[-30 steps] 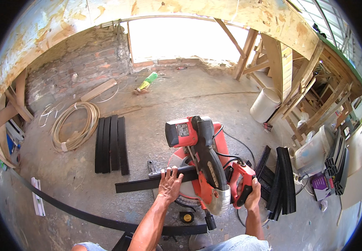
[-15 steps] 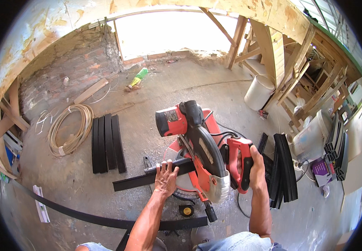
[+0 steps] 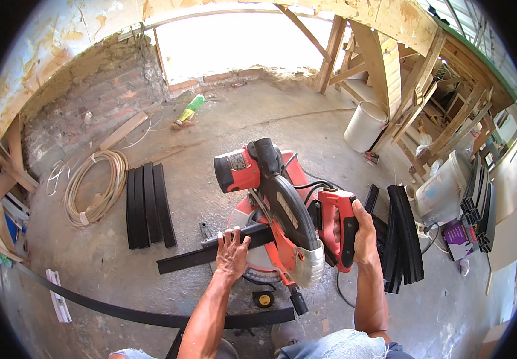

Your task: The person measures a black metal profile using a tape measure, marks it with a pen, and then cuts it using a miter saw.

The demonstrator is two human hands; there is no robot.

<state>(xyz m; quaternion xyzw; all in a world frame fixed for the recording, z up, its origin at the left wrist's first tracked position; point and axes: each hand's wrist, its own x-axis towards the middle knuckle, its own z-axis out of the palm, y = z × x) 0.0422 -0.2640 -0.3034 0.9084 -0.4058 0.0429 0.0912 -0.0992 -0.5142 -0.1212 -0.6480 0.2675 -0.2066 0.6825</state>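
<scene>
A red and black miter saw [image 3: 288,206] stands on the floor in front of me. My right hand [image 3: 364,233] is wrapped round its red and black handle [image 3: 337,230] on the right side. On the left of the saw, my left hand [image 3: 232,254] presses a black strip [image 3: 189,261] against the fence, its fingers reaching over the strip's far edge. The strip's right end passes under the saw head, where the guard hides it. From here I cannot see the blade's edge meeting the strip.
A yellow and black tape measure [image 3: 263,298] lies near my feet beside a long black strip [image 3: 145,314]. Cut black strips lie left [image 3: 149,206] and right [image 3: 403,236]. Also around are coiled hose [image 3: 95,188], a white level-like bar [image 3: 59,297], a green bottle [image 3: 192,107] and white buckets [image 3: 365,127].
The view has shifted slightly. Both hands keep their places on the strip and the saw handle, and the saw head shows no clear movement.
</scene>
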